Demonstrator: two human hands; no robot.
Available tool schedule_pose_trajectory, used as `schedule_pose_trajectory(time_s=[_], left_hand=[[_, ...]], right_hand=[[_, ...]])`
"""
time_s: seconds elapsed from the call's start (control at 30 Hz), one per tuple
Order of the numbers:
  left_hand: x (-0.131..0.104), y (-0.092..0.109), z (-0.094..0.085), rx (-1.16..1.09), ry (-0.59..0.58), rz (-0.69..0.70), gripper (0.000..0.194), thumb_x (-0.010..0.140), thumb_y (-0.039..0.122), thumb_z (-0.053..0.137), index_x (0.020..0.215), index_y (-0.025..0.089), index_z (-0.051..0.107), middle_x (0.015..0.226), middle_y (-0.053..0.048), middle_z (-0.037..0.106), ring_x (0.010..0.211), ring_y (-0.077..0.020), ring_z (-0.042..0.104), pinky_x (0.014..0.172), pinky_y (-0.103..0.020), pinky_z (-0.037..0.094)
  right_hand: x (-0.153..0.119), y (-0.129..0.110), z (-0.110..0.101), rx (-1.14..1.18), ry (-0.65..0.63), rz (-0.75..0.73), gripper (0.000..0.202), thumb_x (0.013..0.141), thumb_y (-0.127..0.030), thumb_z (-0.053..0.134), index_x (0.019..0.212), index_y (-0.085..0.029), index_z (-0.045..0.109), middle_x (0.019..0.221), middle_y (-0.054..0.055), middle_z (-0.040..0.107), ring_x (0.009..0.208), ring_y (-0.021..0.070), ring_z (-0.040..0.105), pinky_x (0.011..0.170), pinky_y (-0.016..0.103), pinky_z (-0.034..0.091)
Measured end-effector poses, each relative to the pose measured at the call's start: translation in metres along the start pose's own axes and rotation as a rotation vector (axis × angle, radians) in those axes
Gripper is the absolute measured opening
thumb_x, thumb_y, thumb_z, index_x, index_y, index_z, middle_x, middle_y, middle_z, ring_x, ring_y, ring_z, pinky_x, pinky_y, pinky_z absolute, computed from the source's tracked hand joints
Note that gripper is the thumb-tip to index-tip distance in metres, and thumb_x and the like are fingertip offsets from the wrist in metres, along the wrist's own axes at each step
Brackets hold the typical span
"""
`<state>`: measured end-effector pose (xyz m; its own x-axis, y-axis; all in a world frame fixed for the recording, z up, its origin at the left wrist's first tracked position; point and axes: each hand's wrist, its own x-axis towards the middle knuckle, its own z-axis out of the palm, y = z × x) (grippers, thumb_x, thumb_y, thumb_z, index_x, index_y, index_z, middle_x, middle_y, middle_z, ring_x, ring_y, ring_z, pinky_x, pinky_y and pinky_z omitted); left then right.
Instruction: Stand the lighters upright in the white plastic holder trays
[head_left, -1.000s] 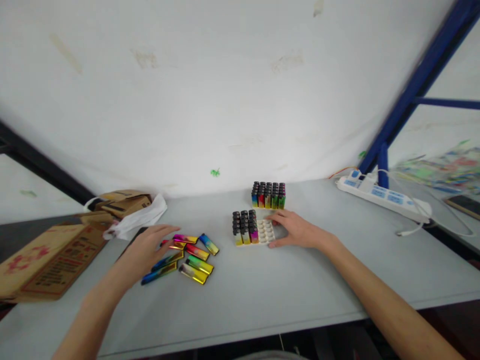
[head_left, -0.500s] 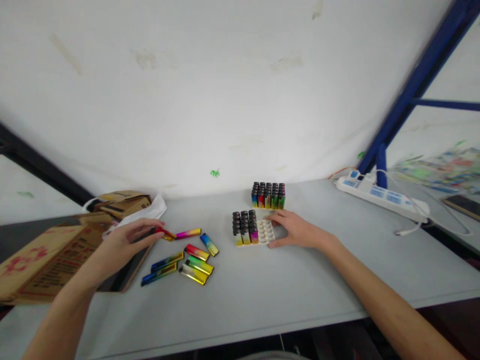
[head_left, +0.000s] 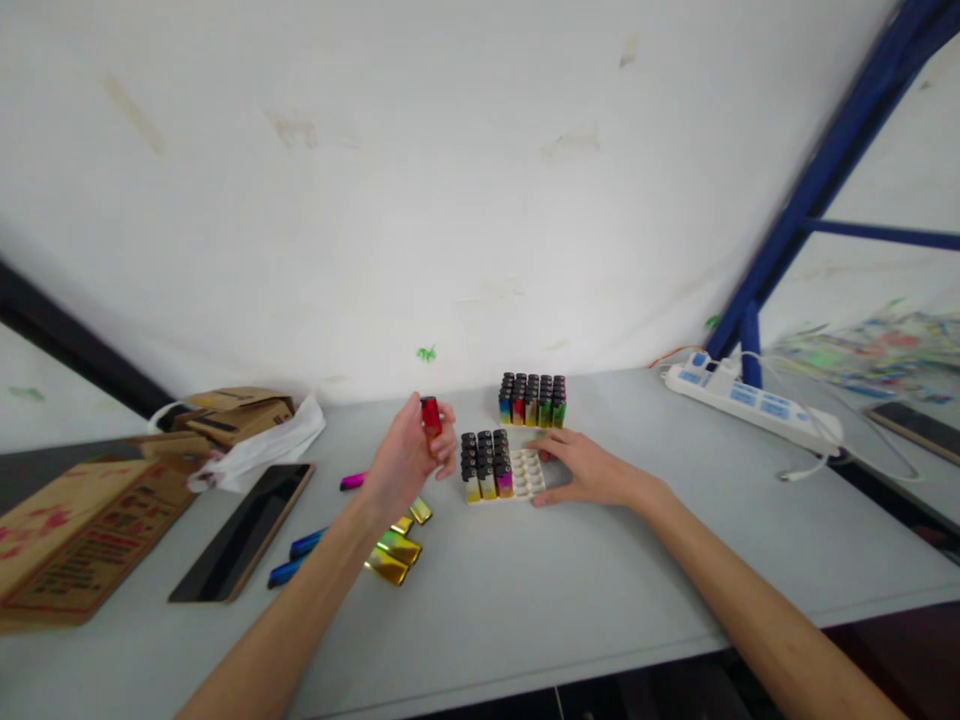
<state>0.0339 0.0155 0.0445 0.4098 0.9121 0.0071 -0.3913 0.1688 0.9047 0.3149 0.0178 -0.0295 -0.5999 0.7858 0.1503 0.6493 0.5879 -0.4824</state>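
My left hand [head_left: 412, 452] is closed around a red lighter [head_left: 430, 415], held upright above the table, left of a white tray [head_left: 527, 474]. Three columns of black-topped lighters [head_left: 487, 466] stand in the tray's left part, and bare round sockets show at its right. My right hand [head_left: 589, 470] rests at the tray's right edge, thumb and fingers apart along that side. Under my left forearm lie several loose lighters [head_left: 390, 562], gold, blue and pink, partly hidden by the arm.
A full block of upright lighters [head_left: 532, 400] stands behind the tray near the wall. At left are a dark tablet-like slab [head_left: 241, 535], cardboard boxes [head_left: 82, 530] and white wrapping [head_left: 262, 445]. A power strip [head_left: 754, 405] with cables and a phone [head_left: 916, 430] lie at right.
My left hand has lifted the red lighter from the left side and carried it right, turning it upright. My right hand stays at the tray's edge. The view has shifted slightly.
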Motion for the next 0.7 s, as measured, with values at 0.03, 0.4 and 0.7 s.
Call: schedule_pose_trajectory(time_s=[0.03,0.4,0.7], left_hand=[[0.001,-0.004,-0.003,-0.016,-0.007,-0.034,0.042,0.094,0.057,0.05,0.078,0.018,0.055,0.057,0.005,0.036,0.051,-0.0117,0.039,0.044,-0.02,0.037],[-0.006,-0.026,-0.021,0.016,0.122,-0.116,0.037,0.085,0.04,0.046,0.054,0.021,0.036,0.052,0.008,0.016,0.044,-0.0082,0.011,0.039,-0.019,0.016],[-0.009,-0.026,-0.018,0.046,0.134,-0.078,0.041,0.087,0.049,0.05,0.06,0.019,0.041,0.053,0.008,0.024,0.042,-0.0061,0.017,0.04,-0.017,0.019]], right_hand=[[0.0,0.0,0.0,0.002,0.001,0.0,0.081,0.076,-0.067,0.076,0.136,-0.017,0.057,0.122,0.015,0.063,0.112,0.0329,0.06,0.099,0.047,0.048],[-0.001,-0.001,-0.001,-0.007,-0.014,0.017,0.08,0.076,-0.067,0.075,0.136,-0.017,0.056,0.122,0.015,0.063,0.112,0.0325,0.06,0.099,0.047,0.048],[0.0,-0.002,-0.002,0.007,-0.007,0.017,0.08,0.075,-0.066,0.077,0.135,-0.017,0.057,0.122,0.015,0.063,0.112,0.0322,0.061,0.099,0.046,0.049]])
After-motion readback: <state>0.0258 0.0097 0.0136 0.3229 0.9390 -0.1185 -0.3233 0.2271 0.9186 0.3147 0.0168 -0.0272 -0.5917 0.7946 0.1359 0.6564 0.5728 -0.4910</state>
